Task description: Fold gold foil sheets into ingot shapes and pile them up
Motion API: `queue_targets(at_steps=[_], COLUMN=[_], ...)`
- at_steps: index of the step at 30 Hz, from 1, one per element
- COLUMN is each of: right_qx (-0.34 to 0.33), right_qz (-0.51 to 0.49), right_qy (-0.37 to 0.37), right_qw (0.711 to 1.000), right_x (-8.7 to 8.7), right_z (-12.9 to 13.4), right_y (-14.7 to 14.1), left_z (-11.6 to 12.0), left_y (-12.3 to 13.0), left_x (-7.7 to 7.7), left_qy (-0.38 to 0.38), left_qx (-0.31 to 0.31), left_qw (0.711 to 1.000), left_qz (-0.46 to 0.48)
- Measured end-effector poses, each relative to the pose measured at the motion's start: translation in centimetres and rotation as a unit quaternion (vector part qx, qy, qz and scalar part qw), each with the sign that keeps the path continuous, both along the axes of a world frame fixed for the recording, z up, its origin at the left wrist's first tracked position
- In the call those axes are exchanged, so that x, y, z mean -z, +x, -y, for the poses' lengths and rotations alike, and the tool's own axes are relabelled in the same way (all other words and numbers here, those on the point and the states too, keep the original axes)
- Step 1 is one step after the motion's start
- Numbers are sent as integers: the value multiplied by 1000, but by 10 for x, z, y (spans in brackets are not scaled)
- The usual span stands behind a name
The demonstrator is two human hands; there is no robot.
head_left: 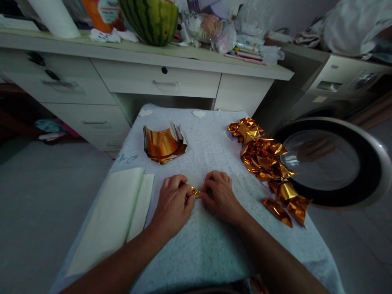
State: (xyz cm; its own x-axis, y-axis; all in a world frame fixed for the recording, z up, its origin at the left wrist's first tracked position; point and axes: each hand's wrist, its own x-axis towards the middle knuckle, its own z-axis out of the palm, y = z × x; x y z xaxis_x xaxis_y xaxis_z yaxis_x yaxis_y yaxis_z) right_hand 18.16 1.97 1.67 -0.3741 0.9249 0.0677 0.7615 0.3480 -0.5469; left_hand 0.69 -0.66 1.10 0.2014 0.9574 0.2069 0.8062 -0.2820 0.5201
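Between my two hands, at the middle of the cloth-covered table [214,245], is a small piece of gold foil paper [195,192], mostly hidden by the fingers. My left hand [176,200] is closed on its left part, and my right hand [219,196] pinches its right end. A pale translucent sheet [192,178] shows just beyond the fingertips. Farther back on the left lies a curved stack of gold foil sheets [162,143]. To the right, several folded gold foil pieces [263,155] lie in a heap that trails toward me.
White paper sheets [107,216] lie folded along the table's left side. Behind stands a white cabinet [159,79] with drawers, bearing a watermelon [150,18] and bagged items. An open round washing machine door [330,161] reaches close to the table's right edge.
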Motion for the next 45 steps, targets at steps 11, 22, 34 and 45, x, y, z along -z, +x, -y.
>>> queue_targets(at_steps=[11,22,34,45], right_qx=[8,10,8,24], right_qz=[-7,12,77,90], right_qy=[5,15,59,43], right_qw=[1000,1000,995,995], right_x=[1,2,1,0], right_z=[-1,1,4,4], right_y=[0,-1,-5,-8], left_z=[-2,-3,-5,-6], left_y=[1,-2,-6,-9], left_x=[2,0,1,-3], left_qy=[-13,-37,-65,-71], left_qx=[-11,-5,13,39], left_qw=[1000,999,997,997], left_qz=[5,36,32,16])
